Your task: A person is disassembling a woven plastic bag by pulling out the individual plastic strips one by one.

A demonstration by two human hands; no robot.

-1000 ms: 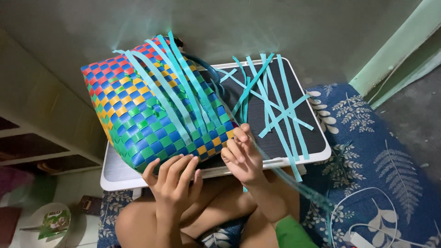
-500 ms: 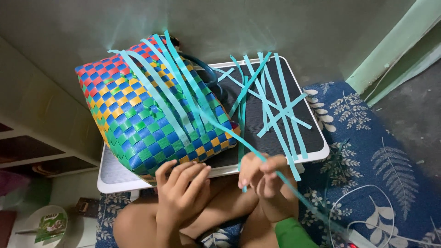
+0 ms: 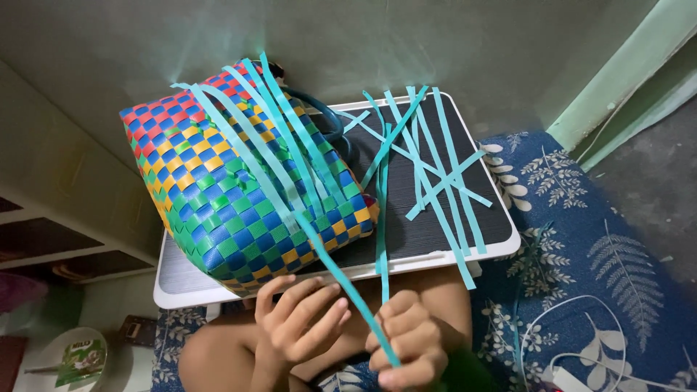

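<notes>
Far to the left, low wooden shelves (image 3: 43, 239) stood by the wall, with a small green packet (image 3: 80, 359) on the floor below them. Next came the woven basket (image 3: 218, 196), all red, yellow, green and blue squares, lying on its side on the left half of a white lap table (image 3: 501, 247). Teal strips stuck up out of its weave. The person sat with knees under the table. The left hand (image 3: 301, 319) was half open, its fingers spread and loosely bent. It held nothing that I could see, though its fingertips were right beside the long teal strip (image 3: 330, 268). That strip ran down from the basket, between the two hands, into the right hand (image 3: 406, 345), which was closed tight around it (a second, straighter strip seemed to go in there too). I think the person was pulling the strip snug through the weave, and the next move would need a firm, even tug so it stayed flat. More loose strips (image 3: 435, 167) lay crossed on the dark table top, and a blue leafy cloth (image 3: 602, 254) covered the floor to the right. Half a second before, both hands had been higher, up against the basket. Now they were lower and clear of it, and the basket had stayed put.
</notes>
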